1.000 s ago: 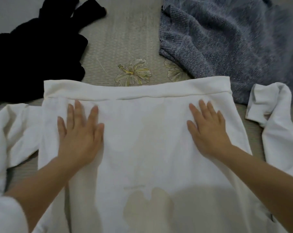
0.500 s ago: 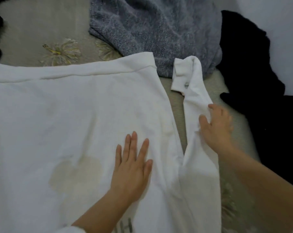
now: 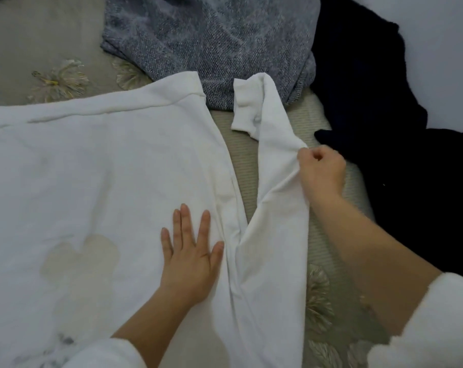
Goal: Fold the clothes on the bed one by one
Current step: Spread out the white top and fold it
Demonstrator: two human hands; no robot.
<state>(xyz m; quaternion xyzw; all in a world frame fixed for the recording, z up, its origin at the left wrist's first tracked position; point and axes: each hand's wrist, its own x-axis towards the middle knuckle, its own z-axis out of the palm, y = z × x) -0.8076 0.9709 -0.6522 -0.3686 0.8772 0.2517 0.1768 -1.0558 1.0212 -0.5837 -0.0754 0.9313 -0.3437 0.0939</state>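
A white sweatshirt (image 3: 97, 176) lies flat on the bed, hem toward the far side, with a faint print showing through. My left hand (image 3: 190, 258) rests flat on its body near the right armpit, fingers spread. My right hand (image 3: 321, 172) pinches the outer edge of the white right sleeve (image 3: 275, 155) about halfway along and lifts it slightly. The sleeve's cuff (image 3: 245, 107) is folded over and lies against the grey sweater.
A grey-blue knit sweater (image 3: 211, 41) lies at the far side, partly under the white hem. A black garment (image 3: 384, 115) is heaped to the right. The beige bed cover (image 3: 34, 43) has flower prints. A pale wall (image 3: 442, 49) is at the far right.
My head turned right, shifting the view. My left hand slid to the shirt's right side. My right hand left the shirt's body, reached the right sleeve and closed on its edge.
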